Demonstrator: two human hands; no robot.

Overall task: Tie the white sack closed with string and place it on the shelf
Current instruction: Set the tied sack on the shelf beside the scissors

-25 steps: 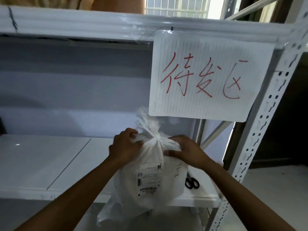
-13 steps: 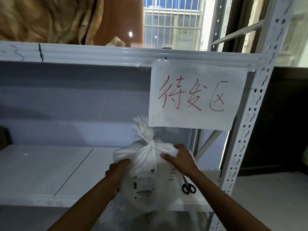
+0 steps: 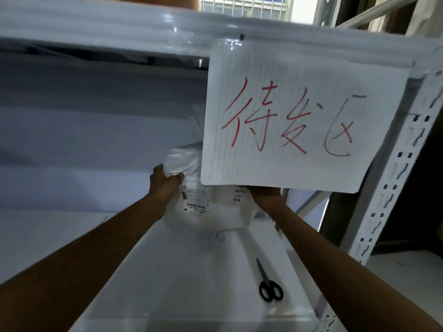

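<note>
The white sack [image 3: 215, 212], with a barcode label on its front and its neck tied, stands deep on the white shelf [image 3: 191, 279]. Its frayed top sticks up behind a hanging paper sign, which hides the sack's upper right part. My left hand [image 3: 164, 182] grips the sack's upper left side. My right hand [image 3: 266, 195] holds the sack's right side; its fingers are mostly hidden behind the sign.
A lined paper sign [image 3: 299, 121] with red characters hangs from the upper shelf beam [image 3: 119, 25]. Black scissors [image 3: 268, 283] lie on the shelf at the front right. A perforated white upright [image 3: 395, 178] stands to the right.
Both hands have pushed the sack from the shelf's front edge further back onto the shelf. My head has moved closer, so the sign now covers the sack's top.
</note>
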